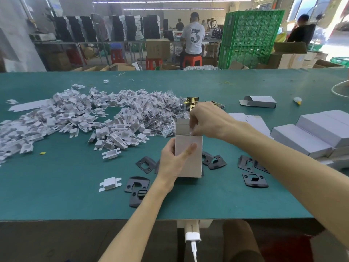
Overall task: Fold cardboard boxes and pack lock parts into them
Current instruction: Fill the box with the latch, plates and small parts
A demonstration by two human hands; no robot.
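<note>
I see the left hand (172, 159) gripping a white cardboard box (196, 163) upright near the worktop's (75, 186) near edge. The right hand (205, 120) curls its fingers into the open top beside the raised flap (182, 126) (what they hold is hidden). Black plates (255, 179) lie around the box, and white inserts (75, 114) pile toward the left edge.

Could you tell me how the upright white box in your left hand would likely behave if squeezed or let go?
Probably light and easily crushed: the box looks like thin folded card, its top open. Being tall on a narrow base, it would likely tip if the left hand released it.
</note>
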